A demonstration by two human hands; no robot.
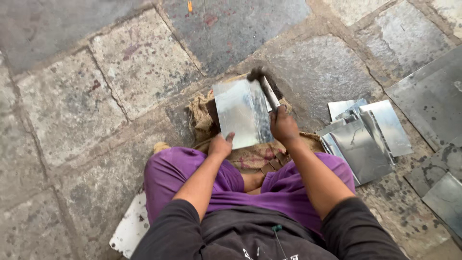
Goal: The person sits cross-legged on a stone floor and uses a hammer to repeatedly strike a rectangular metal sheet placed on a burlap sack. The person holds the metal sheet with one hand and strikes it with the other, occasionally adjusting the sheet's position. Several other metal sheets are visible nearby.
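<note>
Seen from the head camera, a person sits on a stone floor (72,106) in purple trousers (168,178) and a dark top, with both hands out in front over the lap. The left hand (220,146) is closed on the lower left corner of a shiny metal sheet (238,118), thumb showing on top of the near edge, and holds the sheet flat or slightly tilted over a piece of brown sacking (250,156) spread on the floor. The right hand (284,126) is clamped around the pale handle of a hammer (266,89), whose dark head sits just past the far edge of the sheet, above its top right corner; the head is blurred, so whether it touches the metal cannot be told. The two hands are apart, one at each lower side of the sheet. To the person's right, near the right knee, lies a loose pile of cut metal pieces (363,137), overlapping one another on the floor. Farther right, at the edge of the picture, larger dull grey metal plates (433,96) lie flat. A white, spotted board (130,228) sticks out from under the left leg.
</note>
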